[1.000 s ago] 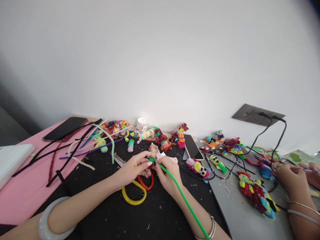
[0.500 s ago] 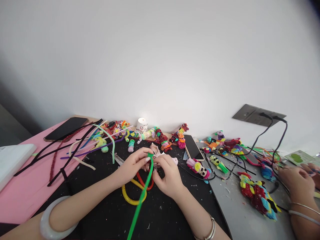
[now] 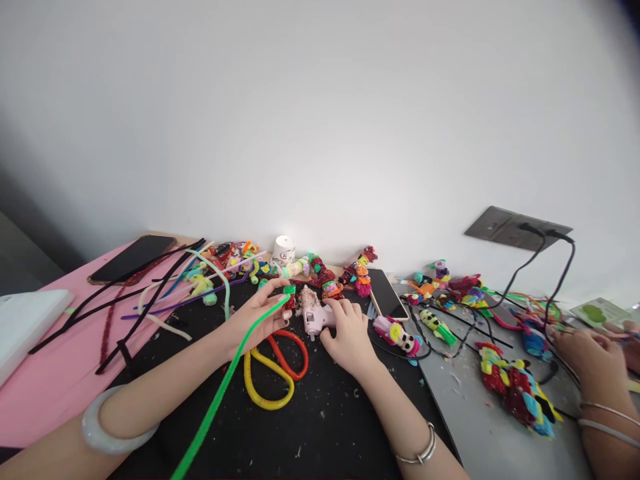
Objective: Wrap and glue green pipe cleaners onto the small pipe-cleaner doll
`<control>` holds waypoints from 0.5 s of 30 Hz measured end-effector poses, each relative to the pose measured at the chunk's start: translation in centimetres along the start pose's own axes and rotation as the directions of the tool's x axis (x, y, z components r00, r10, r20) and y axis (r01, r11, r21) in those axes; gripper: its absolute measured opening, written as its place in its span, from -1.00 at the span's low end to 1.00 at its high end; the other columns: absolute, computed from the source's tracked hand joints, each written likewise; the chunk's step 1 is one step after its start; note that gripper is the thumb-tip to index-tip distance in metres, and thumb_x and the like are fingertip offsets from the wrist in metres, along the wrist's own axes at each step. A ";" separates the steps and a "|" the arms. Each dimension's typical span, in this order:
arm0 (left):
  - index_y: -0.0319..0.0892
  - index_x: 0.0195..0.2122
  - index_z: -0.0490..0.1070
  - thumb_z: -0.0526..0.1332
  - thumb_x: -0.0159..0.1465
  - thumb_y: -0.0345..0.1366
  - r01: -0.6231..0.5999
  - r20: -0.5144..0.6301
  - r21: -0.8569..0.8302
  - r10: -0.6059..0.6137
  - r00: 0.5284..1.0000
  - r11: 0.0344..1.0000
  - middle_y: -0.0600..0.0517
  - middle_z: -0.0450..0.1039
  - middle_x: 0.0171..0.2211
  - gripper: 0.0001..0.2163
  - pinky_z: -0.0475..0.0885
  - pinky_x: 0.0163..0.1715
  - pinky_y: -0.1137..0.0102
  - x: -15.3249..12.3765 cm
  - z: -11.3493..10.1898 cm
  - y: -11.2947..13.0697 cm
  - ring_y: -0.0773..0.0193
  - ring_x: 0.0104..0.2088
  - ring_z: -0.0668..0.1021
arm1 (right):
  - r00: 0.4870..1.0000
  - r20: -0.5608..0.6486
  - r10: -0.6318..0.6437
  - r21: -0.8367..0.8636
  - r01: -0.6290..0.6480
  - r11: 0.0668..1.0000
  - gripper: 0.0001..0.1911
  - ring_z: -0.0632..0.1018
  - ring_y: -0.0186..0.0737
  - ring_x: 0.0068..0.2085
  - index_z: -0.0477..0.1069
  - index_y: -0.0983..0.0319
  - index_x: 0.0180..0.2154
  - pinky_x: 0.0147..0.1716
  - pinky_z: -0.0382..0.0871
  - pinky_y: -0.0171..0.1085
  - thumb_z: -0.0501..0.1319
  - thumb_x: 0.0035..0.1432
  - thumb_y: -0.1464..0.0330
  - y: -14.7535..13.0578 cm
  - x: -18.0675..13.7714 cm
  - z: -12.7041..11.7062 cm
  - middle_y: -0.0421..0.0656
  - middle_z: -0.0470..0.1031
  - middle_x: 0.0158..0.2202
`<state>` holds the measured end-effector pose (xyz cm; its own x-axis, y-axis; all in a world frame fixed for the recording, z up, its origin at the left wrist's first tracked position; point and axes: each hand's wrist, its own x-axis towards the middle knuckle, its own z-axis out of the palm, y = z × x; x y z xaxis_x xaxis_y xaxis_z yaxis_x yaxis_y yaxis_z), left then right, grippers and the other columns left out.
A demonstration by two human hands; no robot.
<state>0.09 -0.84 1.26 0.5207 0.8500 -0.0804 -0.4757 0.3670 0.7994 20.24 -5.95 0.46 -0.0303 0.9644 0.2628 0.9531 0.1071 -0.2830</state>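
Observation:
My left hand [image 3: 255, 317] pinches a small figure made of red and green pipe cleaner [image 3: 289, 300], and a long bright green strand [image 3: 220, 393] trails from its top towards me. My right hand [image 3: 350, 337] is closed around the handle of a pale pink glue gun [image 3: 313, 321] on the black mat. Its nozzle end is crusted and brownish. Between my forearms lie scissors with a yellow and a red handle loop [image 3: 270, 404]; their blades are hidden beneath my left hand.
Loose pipe cleaners [image 3: 150, 303] and a phone [image 3: 133, 259] lie left. A paper cup [image 3: 284, 249], several pipe-cleaner figures [image 3: 324, 273] and another phone [image 3: 387, 297] line the wall side. Right, a co-worker's hands [image 3: 593, 357] work near cables plugged into a socket [image 3: 517, 230].
My hands have parted. The left moved slightly left with the red and green figure, its strand swinging left; the right now grips the glue gun, which shows more fully.

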 end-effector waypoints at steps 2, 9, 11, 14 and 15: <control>-0.03 -0.09 0.32 0.27 0.18 -0.36 -0.001 0.003 -0.023 0.001 1.000 1.000 0.10 0.31 -0.35 -0.72 0.40 -0.39 0.52 -0.2 0.2 0.3 0.46 -0.46 0.42 | 1.000 0.006 -0.028 -0.015 0.028 0.999 -0.52 0.31 0.02 -0.08 0.31 0.14 0.01 -0.14 0.17 -0.10 0.16 -0.02 0.41 0.3 0.1 0.2 -0.07 0.39 -0.10; -0.02 -0.10 0.31 0.28 0.17 -0.37 0.013 -0.011 -0.036 -0.014 1.000 0.999 0.17 0.20 -0.45 -0.71 0.38 -0.51 0.57 -0.6 0.5 0.8 0.48 -0.51 0.41 | 0.994 -0.084 -0.067 0.065 0.073 0.995 -0.63 0.40 -0.03 -0.18 0.41 0.21 -0.13 -0.21 0.24 -0.15 0.23 -0.07 0.46 0.8 0.6 0.5 -0.06 0.45 -0.23; -0.02 -0.10 0.30 0.28 0.17 -0.39 0.017 -0.018 -0.047 -0.018 1.000 0.999 0.16 0.22 -0.45 -0.70 0.40 -0.47 0.55 -0.6 0.4 0.8 0.47 -0.50 0.42 | 0.991 -0.123 -0.058 0.161 0.078 0.984 -0.66 0.44 -0.08 -0.21 0.42 0.21 -0.15 -0.23 0.28 -0.19 0.23 -0.05 0.46 0.9 0.7 0.5 -0.08 0.47 -0.23; -0.04 -0.09 0.30 0.27 0.18 -0.40 0.007 -0.027 -0.058 -0.009 1.000 0.998 0.14 0.25 -0.41 -0.70 0.42 -0.43 0.53 -0.4 0.3 0.7 0.47 -0.48 0.43 | 0.986 -0.168 -0.001 0.337 0.058 0.940 -0.72 0.49 -0.14 -0.25 0.43 0.22 -0.19 -0.27 0.33 -0.24 0.22 -0.03 0.44 1.0 0.8 0.3 -0.11 0.50 -0.25; -0.05 -0.09 0.30 0.27 0.18 -0.40 0.002 -0.022 -0.061 -0.003 1.000 0.998 0.13 0.26 -0.40 -0.71 0.42 -0.42 0.53 -0.4 0.2 0.6 0.48 -0.48 0.42 | 0.983 -0.183 0.017 0.396 0.058 0.916 -0.75 0.50 -0.15 -0.26 0.44 0.22 -0.21 -0.27 0.34 -0.24 0.21 -0.02 0.44 1.1 0.8 0.3 -0.12 0.51 -0.26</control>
<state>-0.27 -1.00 1.93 0.5066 0.8568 -0.0960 -0.5171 0.3911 0.7613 21.15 -5.04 0.12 0.0417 0.9055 0.4224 0.7524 0.2497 -0.6095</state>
